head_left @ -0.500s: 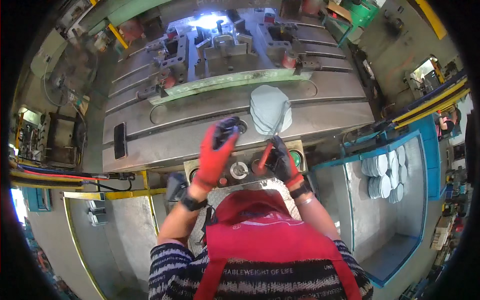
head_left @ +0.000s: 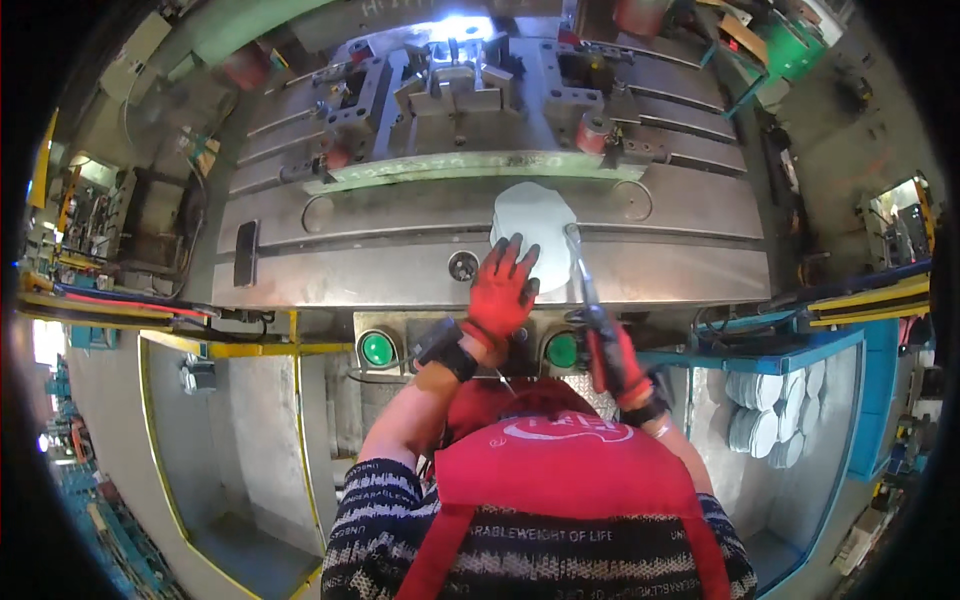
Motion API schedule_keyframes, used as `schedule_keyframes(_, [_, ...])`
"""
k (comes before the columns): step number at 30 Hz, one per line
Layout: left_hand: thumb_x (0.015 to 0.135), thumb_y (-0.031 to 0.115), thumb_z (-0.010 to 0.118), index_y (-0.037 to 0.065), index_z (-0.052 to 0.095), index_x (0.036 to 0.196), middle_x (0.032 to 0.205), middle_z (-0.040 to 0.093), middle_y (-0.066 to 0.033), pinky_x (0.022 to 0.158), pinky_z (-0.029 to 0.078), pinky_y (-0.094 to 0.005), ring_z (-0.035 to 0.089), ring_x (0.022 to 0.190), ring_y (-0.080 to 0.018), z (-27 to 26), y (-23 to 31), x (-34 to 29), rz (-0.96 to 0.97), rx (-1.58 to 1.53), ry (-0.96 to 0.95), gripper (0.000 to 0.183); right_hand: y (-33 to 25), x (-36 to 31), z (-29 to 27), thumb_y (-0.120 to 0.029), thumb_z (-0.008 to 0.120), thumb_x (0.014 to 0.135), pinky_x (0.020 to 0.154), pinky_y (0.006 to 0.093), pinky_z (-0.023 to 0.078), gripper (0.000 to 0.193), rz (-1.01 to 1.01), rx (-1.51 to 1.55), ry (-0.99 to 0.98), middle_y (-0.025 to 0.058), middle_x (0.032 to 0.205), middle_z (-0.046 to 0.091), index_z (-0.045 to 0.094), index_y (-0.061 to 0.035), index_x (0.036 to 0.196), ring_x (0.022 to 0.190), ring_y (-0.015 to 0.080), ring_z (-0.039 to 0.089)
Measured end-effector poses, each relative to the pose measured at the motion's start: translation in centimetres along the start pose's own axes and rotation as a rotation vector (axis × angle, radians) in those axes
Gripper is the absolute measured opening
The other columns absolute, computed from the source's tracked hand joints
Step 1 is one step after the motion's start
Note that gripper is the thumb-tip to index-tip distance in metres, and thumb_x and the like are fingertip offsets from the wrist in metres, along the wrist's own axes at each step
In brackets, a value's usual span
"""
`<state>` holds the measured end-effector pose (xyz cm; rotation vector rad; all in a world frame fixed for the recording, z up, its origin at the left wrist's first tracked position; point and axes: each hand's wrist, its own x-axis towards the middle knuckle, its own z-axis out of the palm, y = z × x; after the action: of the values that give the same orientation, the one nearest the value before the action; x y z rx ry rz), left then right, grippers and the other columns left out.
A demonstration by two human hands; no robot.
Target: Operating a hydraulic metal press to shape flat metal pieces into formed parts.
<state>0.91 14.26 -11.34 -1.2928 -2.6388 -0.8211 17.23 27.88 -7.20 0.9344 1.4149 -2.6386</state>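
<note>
A stack of flat, rounded grey metal blanks [head_left: 540,215] lies on the front of the press bed. My left hand [head_left: 503,290], in a red and black glove, rests at the near left edge of the stack, fingers spread and holding nothing. In my right hand [head_left: 612,355], gloved alike, is a long slim metal tool [head_left: 585,270], its fingers wrapped round the near end. The tool points away from me, and its rounded tip is at the right edge of the stack. My palm hides its grip.
Behind the stack stands a lit press die [head_left: 455,100] on a pale green base [head_left: 450,170]. A dark phone [head_left: 246,254] lies at the left of the bed. Green buttons [head_left: 377,348] sit below the front edge. A blue-edged bin [head_left: 740,350] at right holds several blanks; a yellow-edged bin [head_left: 148,420] stands at left.
My left hand has moved right and opened out onto the stack's near edge. My right hand has shifted right and nearer me, and the tool now slants beside the stack.
</note>
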Motion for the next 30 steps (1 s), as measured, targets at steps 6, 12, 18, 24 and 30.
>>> schedule_keyframes(6, [0.077, 0.029, 0.064, 0.018, 0.044, 0.133, 0.142, 0.032, -0.0144, 0.102, 0.033, -0.0460, 0.034, 0.129, -0.0367, -0.9, -1.3, 0.7, 0.047, -0.076, -0.066, 0.060, -5.7, -2.7, -2.1, -0.049, 0.043, 0.092, 0.039, 0.0198, 0.029, 0.047, 0.153, 0.185, -0.192, -0.0032, 0.065, 0.047, 0.057, -0.0065, 0.107, 0.045, 0.0058, 0.037])
schedule_keyframes(12, [0.073, 0.029, 0.066, 0.016, 0.053, 0.124, 0.136, 0.039, -0.0173, 0.103, 0.030, -0.0479, 0.039, 0.121, -0.0397, -2.7, -1.4, 0.8, 0.004, 0.112, 0.070, 0.054, -4.4, -3.7, -1.8, -0.025, 0.050, 0.092, 0.050, 0.0246, 0.043, 0.032, 0.002, -0.202, -0.195, 0.0033, 0.077, 0.056, 0.054, -0.0025, 0.114, 0.056, 0.0129, 0.050])
schedule_keyframes(18, [0.074, 0.024, 0.063, 0.019, 0.054, 0.124, 0.107, 0.049, -0.0118, 0.084, 0.038, -0.0435, 0.047, 0.100, -0.0289, -2.8, -0.1, -0.4, 0.116, 0.094, 0.013, 0.051, 0.2, -0.8, -4.2, -0.014, 0.050, 0.089, 0.097, 0.0368, 0.037, 0.040, -0.148, -0.593, -0.110, 0.0197, 0.121, 0.050, 0.046, 0.0000, 0.126, 0.114, 0.0333, 0.047])
schedule_keyframes(24, [0.075, 0.026, 0.061, 0.025, 0.048, 0.130, 0.095, 0.049, -0.0083, 0.076, 0.038, -0.0412, 0.047, 0.091, -0.0260, -2.4, -0.3, -0.6, 0.067, 0.179, -0.168, 0.056, -1.6, 0.2, -1.0, -0.030, 0.046, 0.095, 0.042, 0.0210, 0.036, 0.026, -0.536, -0.694, -0.207, -0.0029, 0.067, 0.047, 0.054, -0.0069, 0.103, 0.050, 0.0051, 0.042])
schedule_keyframes(30, [0.074, 0.028, 0.063, 0.024, 0.046, 0.132, 0.095, 0.050, -0.0090, 0.075, 0.038, -0.0415, 0.049, 0.091, -0.0268, -3.0, -1.2, -0.5, 0.118, 0.190, -0.189, 0.060, -4.3, -1.5, 3.3, -0.035, 0.041, 0.096, 0.042, 0.0209, 0.035, 0.036, -0.258, -0.431, -0.051, -0.0004, 0.066, 0.048, 0.059, -0.0039, 0.099, 0.046, 0.0065, 0.039])
